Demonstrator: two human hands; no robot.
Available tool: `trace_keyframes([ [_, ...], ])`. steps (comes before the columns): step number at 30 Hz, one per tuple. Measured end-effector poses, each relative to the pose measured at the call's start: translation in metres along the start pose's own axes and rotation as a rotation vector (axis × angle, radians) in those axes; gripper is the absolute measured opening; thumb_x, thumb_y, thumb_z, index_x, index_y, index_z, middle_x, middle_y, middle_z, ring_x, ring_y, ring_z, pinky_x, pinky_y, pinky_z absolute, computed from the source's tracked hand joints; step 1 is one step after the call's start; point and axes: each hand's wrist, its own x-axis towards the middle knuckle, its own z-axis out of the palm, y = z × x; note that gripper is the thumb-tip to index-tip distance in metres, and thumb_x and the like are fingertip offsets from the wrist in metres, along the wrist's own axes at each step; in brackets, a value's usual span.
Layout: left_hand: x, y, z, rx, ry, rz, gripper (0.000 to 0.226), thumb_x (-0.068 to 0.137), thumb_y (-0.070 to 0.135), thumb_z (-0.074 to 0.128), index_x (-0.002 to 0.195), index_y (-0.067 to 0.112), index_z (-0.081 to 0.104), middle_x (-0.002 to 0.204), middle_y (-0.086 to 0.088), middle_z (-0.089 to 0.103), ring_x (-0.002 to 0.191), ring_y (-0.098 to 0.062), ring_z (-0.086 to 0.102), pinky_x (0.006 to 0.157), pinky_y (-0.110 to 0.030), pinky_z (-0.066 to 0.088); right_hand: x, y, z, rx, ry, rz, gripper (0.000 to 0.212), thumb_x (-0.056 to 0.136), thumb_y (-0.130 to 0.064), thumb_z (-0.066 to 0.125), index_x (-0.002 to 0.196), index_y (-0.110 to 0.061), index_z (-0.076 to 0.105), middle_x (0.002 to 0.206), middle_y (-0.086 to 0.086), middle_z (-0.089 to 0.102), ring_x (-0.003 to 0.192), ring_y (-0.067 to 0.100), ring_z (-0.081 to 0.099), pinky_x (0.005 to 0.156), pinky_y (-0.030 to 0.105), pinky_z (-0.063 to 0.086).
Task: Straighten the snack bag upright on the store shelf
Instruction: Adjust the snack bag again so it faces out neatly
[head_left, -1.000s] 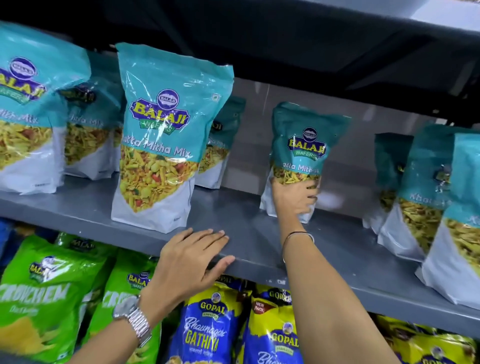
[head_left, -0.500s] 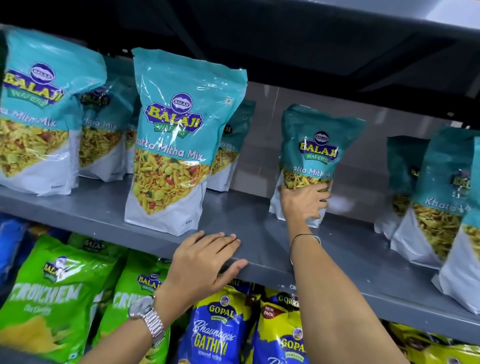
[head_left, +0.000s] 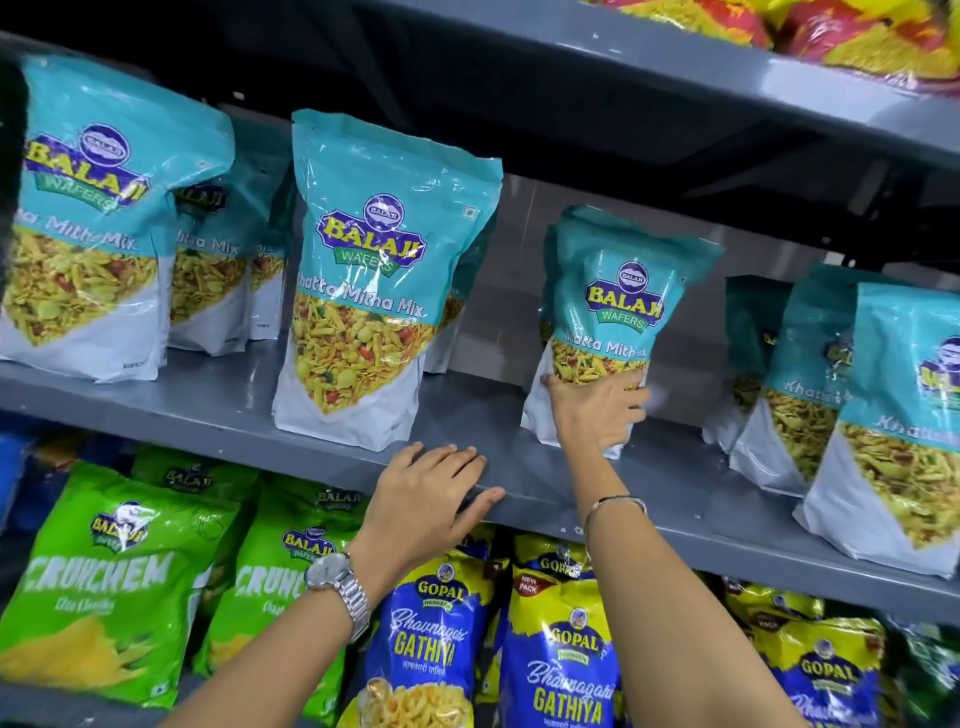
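A teal and white Balaji snack bag (head_left: 621, 301) stands on the grey shelf (head_left: 218, 402), set back near the rear, its top leaning slightly right. My right hand (head_left: 597, 410) grips its lower front, fingers wrapped across the clear window, a thin bangle on the wrist. My left hand (head_left: 431, 499) lies flat on the shelf's front edge, fingers spread, holding nothing; a metal watch is on that wrist.
More teal bags stand on the same shelf: one big bag (head_left: 374, 280) left of centre, a group at far left (head_left: 88, 223), several at right (head_left: 878, 410). Green Crunchem bags (head_left: 98, 587) and blue-yellow Gathiya bags (head_left: 431, 639) fill the shelf below. Another shelf (head_left: 675, 73) hangs overhead.
The view shifted, so everything sits lower and further right in frame. My right hand keeps its hold on the snack bag, which has come slightly forward. My left hand stays on the edge.
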Motion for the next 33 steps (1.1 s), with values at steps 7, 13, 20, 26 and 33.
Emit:
trace_keyframes([
  [7, 0.003, 0.002, -0.007, -0.026, -0.075, -0.007, 0.048, 0.092, 0.048, 0.042, 0.094, 0.013, 0.074, 0.098, -0.003, 0.074, 0.092, -0.020, 0.069, 0.081, -0.038, 0.051, -0.037, 0.007, -0.041, -0.026, 0.023, -0.028, 0.114, 0.057, -0.054, 0.084, 0.141, -0.005, 0.026, 0.132, 0.018, 0.042, 0.120, 0.037, 0.045, 0.089, 0.049, 0.046],
  [13, 0.004, 0.003, -0.012, -0.078, -0.112, -0.031, 0.052, 0.091, 0.048, 0.040, 0.094, 0.009, 0.074, 0.096, -0.007, 0.074, 0.090, -0.023, 0.070, 0.080, -0.040, 0.051, -0.063, 0.007, -0.074, -0.063, 0.036, -0.048, 0.114, 0.056, -0.058, 0.083, 0.141, -0.006, 0.027, 0.131, 0.017, 0.042, 0.118, 0.037, 0.046, 0.089, 0.048, 0.046],
  [20, 0.004, 0.002, -0.010, -0.110, -0.142, -0.043, 0.065, 0.096, 0.053, 0.027, 0.095, 0.008, 0.074, 0.097, -0.009, 0.074, 0.090, -0.024, 0.070, 0.081, -0.041, 0.052, -0.083, 0.007, -0.097, -0.096, 0.033, -0.051, 0.114, 0.057, -0.060, 0.082, 0.141, -0.007, 0.026, 0.133, 0.016, 0.041, 0.121, 0.037, 0.045, 0.089, 0.047, 0.046],
  [26, 0.003, 0.001, -0.006, -0.111, -0.127, -0.038, 0.073, 0.099, 0.055, 0.017, 0.094, 0.009, 0.073, 0.096, -0.009, 0.074, 0.089, -0.025, 0.070, 0.080, -0.041, 0.051, -0.089, 0.008, -0.104, -0.120, 0.036, -0.061, 0.115, 0.059, -0.063, 0.079, 0.142, -0.006, 0.025, 0.133, 0.015, 0.041, 0.121, 0.036, 0.045, 0.087, 0.044, 0.047],
  [33, 0.002, 0.001, -0.004, -0.097, -0.097, -0.038, 0.054, 0.092, 0.049, 0.038, 0.095, 0.009, 0.073, 0.098, -0.009, 0.074, 0.090, -0.024, 0.069, 0.082, -0.042, 0.050, -0.087, 0.009, -0.105, -0.100, -0.013, -0.055, 0.114, 0.062, -0.059, 0.079, 0.145, -0.008, 0.021, 0.138, 0.015, 0.037, 0.126, 0.036, 0.041, 0.092, 0.045, 0.045],
])
